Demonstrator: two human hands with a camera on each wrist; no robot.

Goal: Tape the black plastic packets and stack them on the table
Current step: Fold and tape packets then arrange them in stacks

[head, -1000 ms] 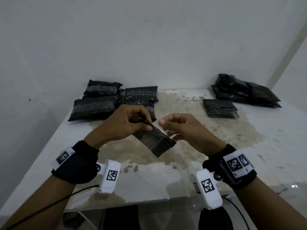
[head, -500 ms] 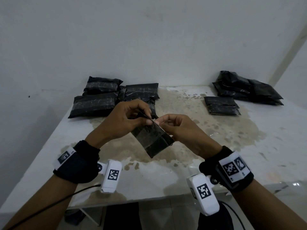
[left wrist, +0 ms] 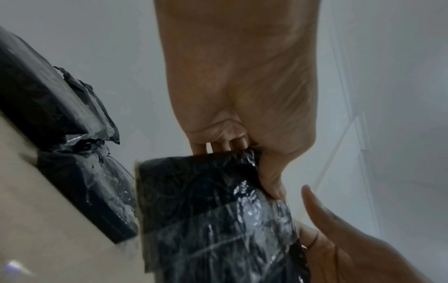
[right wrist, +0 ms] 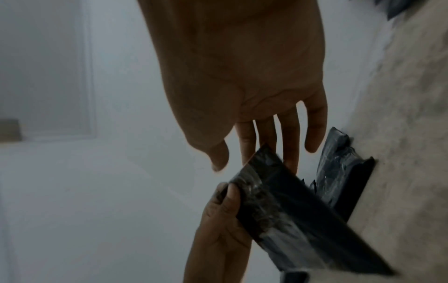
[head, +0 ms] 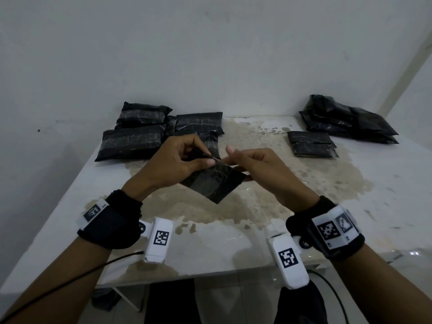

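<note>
**Packet held in mid-air, tape end being smoothed**

The left hand (head: pixel 174 163) is pinching, thumb against curled fingers, the upper edge of the held packet (head: pixel 214 183). The right hand (head: pixel 254 166) is supporting it with straight fingers (right wrist: pixel 288 141) (thumb lifted clear). The packet is hanging above the table (head: pixel 233 239), nearer than the left pile (head: pixel 133 142).

Risk: with only one edge pinched, the glossy wrap may slip, or the tape may wrinkle.

Compared with half a second ago, the right fingers are straightening away from their pinch.

A stained white table (head: pixel 292 230) carries black packets (head: pixel 133 141) piled at both far corners.
</note>
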